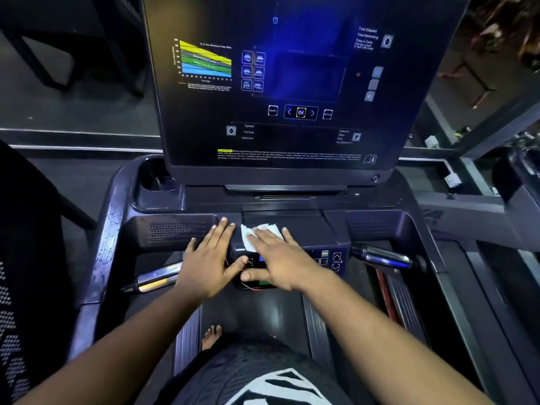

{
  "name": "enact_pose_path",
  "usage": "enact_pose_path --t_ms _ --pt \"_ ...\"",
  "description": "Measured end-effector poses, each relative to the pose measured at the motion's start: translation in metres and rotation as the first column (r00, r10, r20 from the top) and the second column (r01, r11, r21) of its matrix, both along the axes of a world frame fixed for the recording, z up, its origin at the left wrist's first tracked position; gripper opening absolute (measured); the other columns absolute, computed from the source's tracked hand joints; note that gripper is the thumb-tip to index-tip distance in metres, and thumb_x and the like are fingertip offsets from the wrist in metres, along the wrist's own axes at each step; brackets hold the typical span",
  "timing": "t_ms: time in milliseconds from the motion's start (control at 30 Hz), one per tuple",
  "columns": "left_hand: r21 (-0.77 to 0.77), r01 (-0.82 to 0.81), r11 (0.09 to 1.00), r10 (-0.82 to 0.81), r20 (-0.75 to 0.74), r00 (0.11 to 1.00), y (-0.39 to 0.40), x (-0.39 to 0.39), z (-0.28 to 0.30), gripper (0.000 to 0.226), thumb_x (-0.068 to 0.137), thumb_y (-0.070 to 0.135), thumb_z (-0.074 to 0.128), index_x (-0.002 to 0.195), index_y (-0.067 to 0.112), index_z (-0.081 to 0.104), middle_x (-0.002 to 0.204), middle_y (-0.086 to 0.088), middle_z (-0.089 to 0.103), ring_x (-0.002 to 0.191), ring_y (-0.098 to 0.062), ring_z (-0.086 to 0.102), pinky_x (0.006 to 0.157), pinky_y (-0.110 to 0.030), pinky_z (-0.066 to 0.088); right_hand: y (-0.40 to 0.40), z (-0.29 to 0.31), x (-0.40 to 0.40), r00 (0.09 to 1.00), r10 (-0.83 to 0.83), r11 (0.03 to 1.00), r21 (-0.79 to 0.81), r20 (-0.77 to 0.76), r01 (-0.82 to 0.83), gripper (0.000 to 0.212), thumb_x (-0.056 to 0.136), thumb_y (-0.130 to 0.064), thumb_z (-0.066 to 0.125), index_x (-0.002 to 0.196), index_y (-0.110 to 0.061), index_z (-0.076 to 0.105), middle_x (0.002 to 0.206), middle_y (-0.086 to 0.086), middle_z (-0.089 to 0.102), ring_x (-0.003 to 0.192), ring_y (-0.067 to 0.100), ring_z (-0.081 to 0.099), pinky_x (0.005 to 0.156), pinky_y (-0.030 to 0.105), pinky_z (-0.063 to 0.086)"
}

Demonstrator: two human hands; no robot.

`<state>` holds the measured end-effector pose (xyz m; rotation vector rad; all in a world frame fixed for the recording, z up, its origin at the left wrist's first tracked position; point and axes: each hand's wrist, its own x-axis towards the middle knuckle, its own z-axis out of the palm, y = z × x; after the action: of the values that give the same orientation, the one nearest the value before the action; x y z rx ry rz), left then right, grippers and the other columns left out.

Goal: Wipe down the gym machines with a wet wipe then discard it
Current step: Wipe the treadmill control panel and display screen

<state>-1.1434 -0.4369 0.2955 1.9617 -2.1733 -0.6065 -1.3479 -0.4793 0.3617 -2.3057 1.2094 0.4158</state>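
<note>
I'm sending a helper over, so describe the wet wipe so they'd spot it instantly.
Start at the treadmill console with its big dark screen, then drop to the ledge below it. The wet wipe lies flat there under the right hand. It is the only white, crumpled thing on the dark plastic.

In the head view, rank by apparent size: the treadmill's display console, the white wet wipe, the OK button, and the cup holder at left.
Largest to smallest:
1. Display console
2. Cup holder
3. Wet wipe, partly covered by the right hand, so its full extent is unclear
4. OK button
</note>
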Motion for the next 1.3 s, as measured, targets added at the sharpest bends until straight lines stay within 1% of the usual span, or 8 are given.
enact_pose_path --t_ms 100,233,467,600,700,1033,1167,1300 --pt "0.000 -0.007 1.000 0.007 0.002 1.000 0.000 -0.002 0.001 0.090 0.088 0.080 0.012 0.163 0.030 0.007 0.171 0.010 -0.002 0.157 -0.012 0.008 0.122 -0.055 0.019 0.004 0.002 -0.051 0.997 -0.012 0.995 -0.096 -0.079 0.004 0.133 0.056 -0.101 0.003 0.163 -0.023 0.008 0.170 0.001 0.008 0.156 0.012 0.002 0.123 0.054 -0.014" --pt "0.000 -0.011 1.000 0.011 0.003 1.000 0.001 -0.002 0.002 0.089 0.089 0.079 0.012 0.163 0.029 0.007 0.171 0.009 -0.002 0.157 -0.013 0.006 0.123 -0.056 0.017 0.002 0.005 -0.104 0.934 -0.225 0.962 -0.216 -0.277 0.167 0.147 0.044 -0.103 -0.017 0.162 -0.018 0.008 0.170 0.004 0.011 0.156 0.015 0.006 0.120 0.062 -0.013" --pt "0.046 -0.016 0.999 0.015 0.022 1.000 -0.003 -0.004 0.005 0.095 0.084 0.081 0.008 0.163 0.029 0.003 0.170 0.009 -0.009 0.156 -0.010 -0.010 0.122 -0.064 0.001 0.021 0.008 -0.054 0.984 -0.101 0.990 -0.108 -0.147 0.085 0.137 0.053 -0.099 0.006 0.163 -0.017 0.000 0.171 0.005 0.000 0.156 0.015 -0.005 0.123 0.053 -0.014" --pt "-0.010 0.039 0.999 -0.039 0.043 0.998 -0.006 -0.014 0.015 0.092 0.085 0.074 0.013 0.163 0.025 0.007 0.170 0.006 -0.008 0.156 -0.010 -0.009 0.122 -0.061 -0.004 0.014 0.010 -0.084 0.909 -0.201 0.959 -0.263 -0.366 0.107 0.138 0.056 -0.099 -0.001 0.162 -0.011 0.006 0.169 0.008 0.014 0.156 0.019 0.009 0.117 0.066 -0.015" --pt "-0.060 0.152 0.987 -0.144 0.110 0.983 -0.015 -0.035 0.020 0.089 0.087 0.070 0.014 0.163 0.023 0.019 0.172 0.003 0.005 0.157 -0.012 -0.001 0.122 -0.062 -0.006 0.020 0.012 -0.104 0.834 -0.273 0.945 -0.298 -0.481 0.137 0.137 0.060 -0.101 0.001 0.161 -0.009 0.000 0.170 0.009 0.007 0.157 0.021 0.003 0.115 0.070 -0.013" --pt "0.052 0.300 0.952 -0.303 0.269 0.914 -0.038 -0.063 0.023 0.084 0.095 0.074 0.024 0.163 0.025 0.015 0.170 0.003 0.017 0.157 -0.015 0.013 0.126 -0.052 0.006 -0.055 0.004 -0.133 0.859 -0.477 0.873 0.013 -0.187 0.487 0.129 0.060 -0.099 0.006 0.163 -0.021 0.000 0.170 -0.002 -0.006 0.156 0.013 -0.007 0.121 0.064 -0.006" --pt "0.068 0.287 0.956 -0.295 0.260 0.919 -0.038 -0.065 0.023 0.083 0.095 0.073 0.026 0.163 0.027 0.013 0.170 0.004 0.015 0.156 -0.014 0.013 0.126 -0.050 0.005 -0.050 0.003 -0.134 0.880 -0.433 0.898 -0.009 -0.196 0.440 0.129 0.061 -0.100 0.009 0.163 -0.021 -0.001 0.170 -0.002 -0.007 0.156 0.013 -0.009 0.120 0.064 -0.009" --pt "0.045 0.278 0.960 -0.280 0.252 0.926 -0.038 -0.064 0.022 0.097 0.080 0.077 0.006 0.162 0.027 0.019 0.169 0.004 0.020 0.155 -0.014 0.019 0.126 -0.051 0.008 0.003 0.009 -0.103 0.941 -0.290 0.957 -0.087 -0.175 0.278 0.137 0.054 -0.100 0.005 0.163 -0.017 0.002 0.170 0.001 -0.003 0.156 0.015 -0.008 0.121 0.060 -0.013"
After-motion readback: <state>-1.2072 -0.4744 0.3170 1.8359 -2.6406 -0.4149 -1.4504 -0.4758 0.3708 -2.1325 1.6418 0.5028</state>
